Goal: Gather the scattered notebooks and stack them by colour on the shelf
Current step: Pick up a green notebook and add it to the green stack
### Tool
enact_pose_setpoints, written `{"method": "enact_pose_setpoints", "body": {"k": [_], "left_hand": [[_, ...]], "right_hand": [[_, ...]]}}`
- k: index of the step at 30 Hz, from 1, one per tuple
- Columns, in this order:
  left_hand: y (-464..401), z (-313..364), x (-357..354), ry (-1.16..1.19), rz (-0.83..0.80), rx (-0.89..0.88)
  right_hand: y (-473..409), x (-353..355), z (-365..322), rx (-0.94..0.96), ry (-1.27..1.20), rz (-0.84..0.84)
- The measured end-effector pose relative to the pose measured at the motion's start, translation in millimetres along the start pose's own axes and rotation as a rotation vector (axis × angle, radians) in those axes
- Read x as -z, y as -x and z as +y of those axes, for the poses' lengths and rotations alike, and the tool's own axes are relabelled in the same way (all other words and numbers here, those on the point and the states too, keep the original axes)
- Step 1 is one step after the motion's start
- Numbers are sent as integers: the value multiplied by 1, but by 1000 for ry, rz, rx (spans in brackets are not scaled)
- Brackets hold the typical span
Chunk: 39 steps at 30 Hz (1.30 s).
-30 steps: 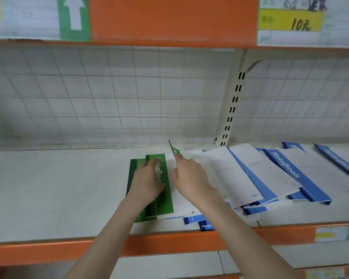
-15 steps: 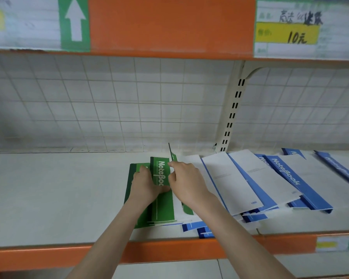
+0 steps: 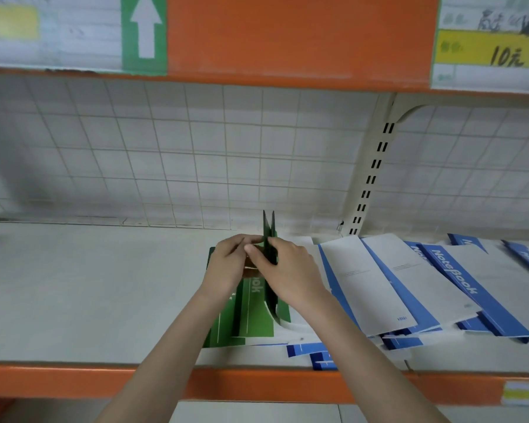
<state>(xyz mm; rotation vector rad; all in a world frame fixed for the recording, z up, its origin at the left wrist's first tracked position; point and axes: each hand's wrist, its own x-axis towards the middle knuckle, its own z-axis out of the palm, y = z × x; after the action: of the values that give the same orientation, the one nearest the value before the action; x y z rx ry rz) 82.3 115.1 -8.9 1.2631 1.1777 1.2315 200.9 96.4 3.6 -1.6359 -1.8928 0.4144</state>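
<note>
On the left part of the shelf (image 3: 74,285) there is bare white board. Next come the flat green notebooks (image 3: 245,319), lying in a small pile with their long side running from the front edge toward the back wall. The left hand (image 3: 229,264) sits on top of the far end of this pile, and its curled fingers pinch the standing green notebooks (image 3: 268,236) from the left. These stand on edge, thin side up, just right of the flat pile and touching it. Their long side also runs front to back, so they only need to tip over to the left to land on the pile. The right hand (image 3: 290,270) grips the same standing notebooks from the right, thumb on one face and fingers on the other. Both hands are right at the books, with arms reaching in from below and wrists close together. Further right, the blue notebooks (image 3: 409,294) lie spread out and overlapping, slanted across the shelf, well within reach of the right hand. They probably get sorted later.
</note>
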Motion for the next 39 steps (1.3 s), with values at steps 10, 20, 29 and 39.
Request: {"method": "enact_pose_setpoints", "body": {"k": [10,20,29,39], "left_hand": [[1,-26,-2,-1060,11,55],[2,-21,-2,63,41,249],[-4,-25,21,-741,90,7],[0,-32,19,-1106,127,91]], "right_hand": [[-3,0,1,72,31,-100],[2,-3,1,73,221,-62],[5,-6,-8,40,305,-175],[-1,7,-13,108,128,-142]]}}
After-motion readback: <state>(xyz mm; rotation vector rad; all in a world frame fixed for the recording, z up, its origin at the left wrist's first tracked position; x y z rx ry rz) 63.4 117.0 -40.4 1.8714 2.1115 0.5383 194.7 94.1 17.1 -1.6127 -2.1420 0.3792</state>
